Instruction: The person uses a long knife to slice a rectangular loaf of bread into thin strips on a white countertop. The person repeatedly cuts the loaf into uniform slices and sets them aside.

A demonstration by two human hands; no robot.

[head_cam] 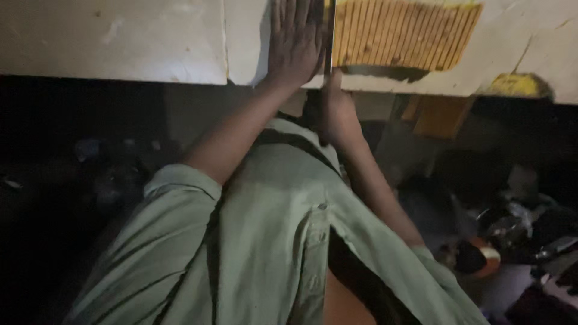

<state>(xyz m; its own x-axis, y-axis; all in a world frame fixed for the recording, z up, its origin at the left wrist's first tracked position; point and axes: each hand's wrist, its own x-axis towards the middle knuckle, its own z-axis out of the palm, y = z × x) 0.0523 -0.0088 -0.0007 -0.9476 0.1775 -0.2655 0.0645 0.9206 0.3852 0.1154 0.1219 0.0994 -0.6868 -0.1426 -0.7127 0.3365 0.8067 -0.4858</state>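
**A:** Fingers (290, 23) of the left hand (295, 51) are spread wide and flat, holding nothing. The palm lies pressed on the pale slab (120, 36) at 12 o'clock in the head view.

**B:** And the right hand (338, 111)?

**A:** It's just below and at 4 o'clock from the left one, curled shut around the lower end of a thin dark strip (330, 36). It's dim there, so I can't make out each finger, but the grip looks closed.

**B:** Where does the strip run?

**A:** Straight up toward 12 o'clock, upright, touching the slab beside the left palm's outer edge. At 3 o'clock from it lies a yellow ribbed patch (403, 33) on the same slab. I can't tell whether the strip is a blade or a rule.

**B:** Anything else?

**A:** A yellow smear (519, 84) sits on the slab's lower edge at 2 o'clock. Pale green shirt sleeves (180, 241) fill the bottom. Dark clutter (524, 225) lies at 4 o'clock, with an orange-rimmed round thing (489, 257) in it, too murky to name.

**B:** How would you handle this well?

**A:** I'd judge it wants steady pressure from the flat palm so the slab can't shift, with the strip kept upright and tight against the patch's left edge. The left fingertips sit very near the strip, so I'd keep them clear of it. More light would help too.
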